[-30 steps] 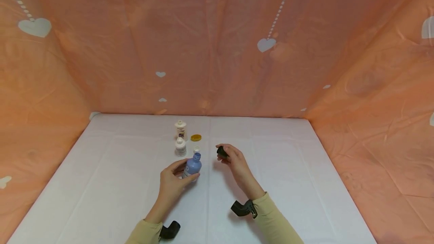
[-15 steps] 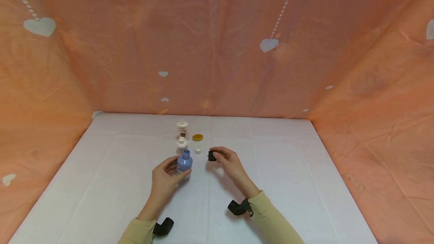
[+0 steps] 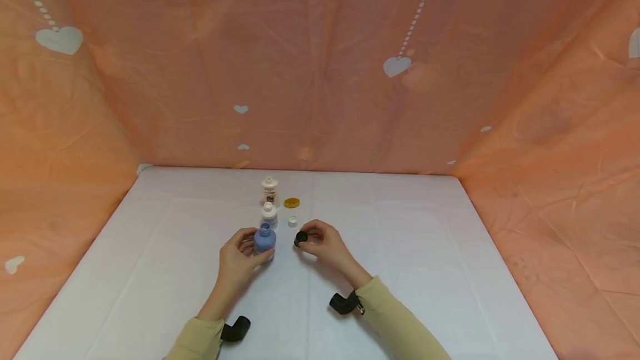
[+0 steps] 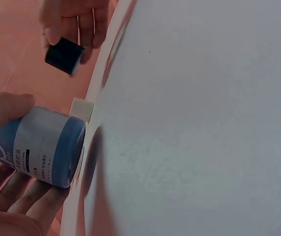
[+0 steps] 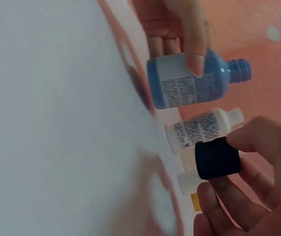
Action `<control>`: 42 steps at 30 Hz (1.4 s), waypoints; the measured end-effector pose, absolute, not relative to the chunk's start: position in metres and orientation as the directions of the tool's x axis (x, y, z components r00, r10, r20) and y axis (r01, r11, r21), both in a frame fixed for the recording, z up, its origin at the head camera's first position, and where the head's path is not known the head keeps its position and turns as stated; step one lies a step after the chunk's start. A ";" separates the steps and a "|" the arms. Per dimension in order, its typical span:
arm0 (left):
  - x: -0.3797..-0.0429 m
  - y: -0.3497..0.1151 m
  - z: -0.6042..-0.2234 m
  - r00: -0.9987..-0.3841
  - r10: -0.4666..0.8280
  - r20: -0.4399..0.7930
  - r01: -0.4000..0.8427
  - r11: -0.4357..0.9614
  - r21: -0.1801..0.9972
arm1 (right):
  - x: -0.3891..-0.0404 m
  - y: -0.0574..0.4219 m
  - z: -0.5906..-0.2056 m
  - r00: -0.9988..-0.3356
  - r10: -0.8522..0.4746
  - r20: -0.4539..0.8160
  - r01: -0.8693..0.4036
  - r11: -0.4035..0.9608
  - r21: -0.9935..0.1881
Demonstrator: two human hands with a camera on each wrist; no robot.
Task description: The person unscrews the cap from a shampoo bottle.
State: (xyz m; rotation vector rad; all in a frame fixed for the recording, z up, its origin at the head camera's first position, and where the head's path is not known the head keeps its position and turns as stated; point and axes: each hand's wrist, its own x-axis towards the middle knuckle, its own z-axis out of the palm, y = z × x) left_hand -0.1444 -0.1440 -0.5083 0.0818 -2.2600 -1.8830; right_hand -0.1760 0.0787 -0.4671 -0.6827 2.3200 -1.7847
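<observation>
My left hand point(image 3: 237, 260) grips a blue bottle point(image 3: 264, 241) round its body, thumb on the near side. The bottle stands upright with its threaded neck bare, and a printed white label shows in the left wrist view. A black cap point(image 5: 218, 158) is pinched between the thumb and fingers of my right hand point(image 3: 325, 244). In the head view the cap is tilted, a short way right of the bottle and level with its shoulder. A shadow falls below the bottle in the right wrist view.
Behind the bottle stand a small white bottle point(image 3: 269, 214) and a taller cream bottle point(image 3: 269, 189), both uncapped. A white cap point(image 3: 293, 221) and a yellow lid point(image 3: 291, 203) lie to their right on the white table point(image 3: 400, 249). Orange cloth point(image 3: 320, 71) walls the back and sides.
The left hand has carried the blue bottle leftward and turned it more upright. The right hand has brought the black cap left and down, nearer the bottle, and tipped it.
</observation>
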 end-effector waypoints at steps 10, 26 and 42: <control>-0.151 -0.145 -0.510 -0.985 -0.138 0.106 0.085 0.150 0.985 | -0.184 0.067 -0.492 -0.869 -0.452 0.201 -0.345 0.263 -0.901; -0.151 -0.143 -0.510 -0.988 -0.129 0.086 0.069 0.131 0.989 | -0.187 0.062 -0.514 -0.896 -0.415 0.159 -0.322 0.358 -0.876; -0.150 -0.148 -0.511 -0.991 -0.104 0.081 0.059 0.200 0.978 | -0.185 0.059 -0.512 -0.902 -0.417 0.109 -0.294 0.411 -0.863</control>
